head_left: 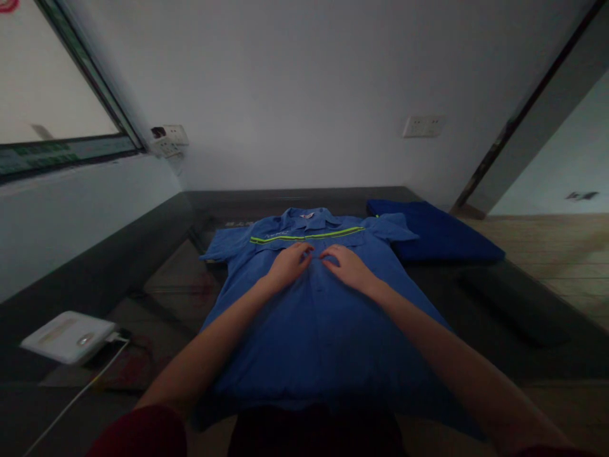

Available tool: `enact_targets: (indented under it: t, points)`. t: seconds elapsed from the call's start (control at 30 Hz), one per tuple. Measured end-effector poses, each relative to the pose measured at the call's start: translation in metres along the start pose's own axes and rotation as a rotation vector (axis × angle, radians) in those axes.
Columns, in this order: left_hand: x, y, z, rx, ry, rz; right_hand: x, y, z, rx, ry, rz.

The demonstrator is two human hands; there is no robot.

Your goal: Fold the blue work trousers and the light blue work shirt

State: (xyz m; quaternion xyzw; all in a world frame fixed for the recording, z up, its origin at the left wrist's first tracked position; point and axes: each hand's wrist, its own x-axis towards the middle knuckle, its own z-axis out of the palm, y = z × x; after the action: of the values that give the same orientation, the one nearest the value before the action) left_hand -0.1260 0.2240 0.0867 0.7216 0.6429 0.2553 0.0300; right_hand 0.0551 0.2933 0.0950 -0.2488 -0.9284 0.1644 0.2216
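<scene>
A blue short-sleeved shirt lies spread face up on the dark table, its collar at the far side and its hem toward me. Yellow-green stripes cross its chest. Both hands rest on its front at the button placket, just below the stripes. My left hand has its thumb and fingers bent together at the placket's left side. Facing it, a small gap away, my right hand pinches at the right side. The dim light hides exactly what bit of cloth or button lies between the fingertips.
A folded darker blue cloth lies at the right, partly beneath the shirt's sleeve. At the left stands a white box-shaped device with a white cable. A dark flat object sits at the right. Wall sockets are behind.
</scene>
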Motion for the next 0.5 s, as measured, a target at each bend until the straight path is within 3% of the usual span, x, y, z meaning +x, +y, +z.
enact_targets:
  t: [0.1,0.23,0.37,0.5]
  points:
    - [-0.015,0.017,-0.005,0.038,-0.175,-0.018,-0.018,-0.025,-0.005,-0.08,-0.112,0.069]
    - [-0.034,0.024,0.005,0.221,-0.382,-0.142,-0.033,-0.05,0.012,-0.269,-0.249,0.172]
    - [-0.039,0.022,0.014,0.269,-0.408,-0.135,-0.036,-0.059,0.033,-0.366,-0.288,0.214]
    - [-0.038,0.017,0.017,0.198,-0.38,-0.161,-0.036,-0.053,0.034,-0.336,-0.318,0.209]
